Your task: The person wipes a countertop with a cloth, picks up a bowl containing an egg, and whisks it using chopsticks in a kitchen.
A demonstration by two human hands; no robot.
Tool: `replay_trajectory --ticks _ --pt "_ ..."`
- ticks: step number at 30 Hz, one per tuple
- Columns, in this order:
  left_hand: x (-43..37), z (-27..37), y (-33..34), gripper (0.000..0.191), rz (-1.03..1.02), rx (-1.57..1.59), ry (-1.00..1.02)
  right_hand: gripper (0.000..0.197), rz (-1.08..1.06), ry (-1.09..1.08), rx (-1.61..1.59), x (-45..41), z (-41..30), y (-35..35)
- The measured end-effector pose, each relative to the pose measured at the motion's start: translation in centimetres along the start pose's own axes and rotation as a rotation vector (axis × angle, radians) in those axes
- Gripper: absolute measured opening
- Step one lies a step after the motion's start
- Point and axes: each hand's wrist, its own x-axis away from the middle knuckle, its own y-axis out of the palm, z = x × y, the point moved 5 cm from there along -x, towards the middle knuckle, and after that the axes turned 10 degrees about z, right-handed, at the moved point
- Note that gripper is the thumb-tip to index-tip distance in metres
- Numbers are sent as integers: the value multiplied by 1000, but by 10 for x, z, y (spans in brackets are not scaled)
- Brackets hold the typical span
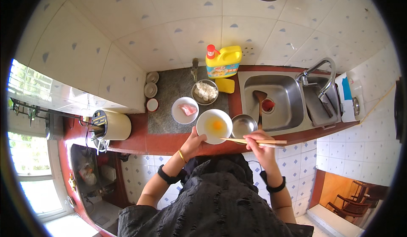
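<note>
My left hand (pixel 192 145) grips the lower left rim of a white bowl (pixel 205 117), thumb over the edge. Inside it lies a raw egg with an unbroken yolk (pixel 217 125). My right hand (pixel 261 148) pinches a pair of wooden chopsticks (pixel 270 141), whose tips reach the bowl's lower rim. Just right of the bowl stands an empty-looking steel bowl (pixel 244 125). Behind the egg bowl, a smaller white bowl (pixel 176 115) contains a piece of raw pink meat (pixel 188 109). A metal bowl (pixel 203 102) beyond it is filled with what looks like cooked rice (pixel 206 91).
A yellow pump jug (pixel 223 62) and a yellow sponge or cloth (pixel 225 85) stand behind the bowls. To the right is a steel sink (pixel 283 94) with a wooden spatula (pixel 260 100) and a curved faucet (pixel 330 67). A utensil holder (pixel 117 125) occupies the left counter.
</note>
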Motion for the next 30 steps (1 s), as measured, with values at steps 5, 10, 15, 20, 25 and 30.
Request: replay_trajectory --ticks 5,10,15,20,25,30 --pt "69 59 45 61 -105 -68 -99 4 -242 -302 299 -4 -70 -1" --pt "105 81 54 64 -76 -80 -18 18 -306 -128 166 5 -101 6" --pt "122 95 56 68 -62 -157 49 20 -256 -34 134 12 -116 0" --pt "130 104 57 70 -70 -257 169 18 -303 -264 205 10 -128 7" --pt "135 108 58 72 -66 -212 155 18 -269 -229 189 9 -128 7" --pt "136 110 54 73 -104 -193 169 18 -378 -160 40 12 -121 9"
